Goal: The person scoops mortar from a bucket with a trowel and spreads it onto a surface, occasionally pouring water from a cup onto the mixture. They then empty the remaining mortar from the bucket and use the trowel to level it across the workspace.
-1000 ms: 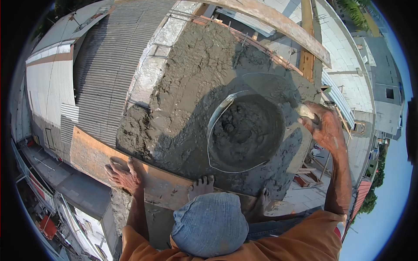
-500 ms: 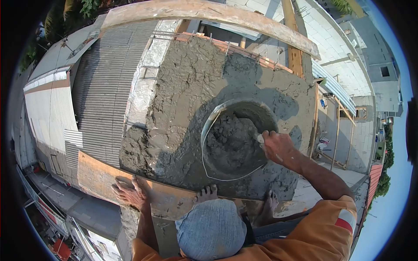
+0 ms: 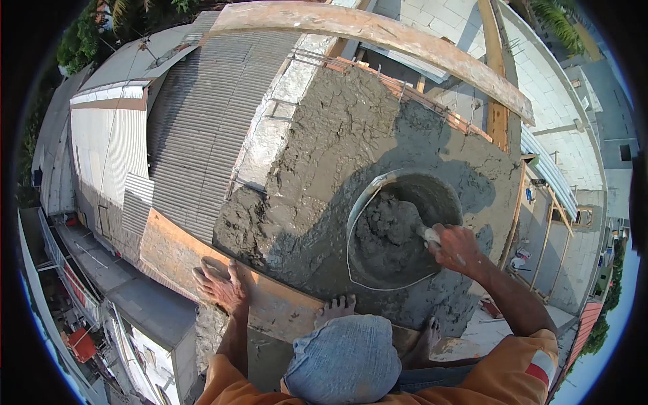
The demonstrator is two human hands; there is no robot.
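My right hand (image 3: 456,248) is closed around the pale handle of a trowel (image 3: 410,219), whose blade lies in wet mortar inside a round bucket (image 3: 361,202). The mortar (image 3: 382,236) is grey and lumpy. The bucket stands on a wet concrete surface (image 3: 324,162), its wire handle hanging down over the near side. My left hand (image 3: 223,284) rests on a wooden board (image 3: 273,297) along the near edge, fingers spread and holding nothing. Two bare feet are at the board beside the bucket.
A long plank (image 3: 378,30) crosses the far side, over a wooden beam (image 3: 497,74). Bent steel bars (image 3: 403,91) stick up along the far brick edge. At the left is a corrugated roof (image 3: 202,115); at the right, block walls and thin poles stand lower down.
The whole view has shifted and turned, so the bucket and both hands appear farther right. The trowel blade now shows more clearly in the mortar. The left hand remains on the board.
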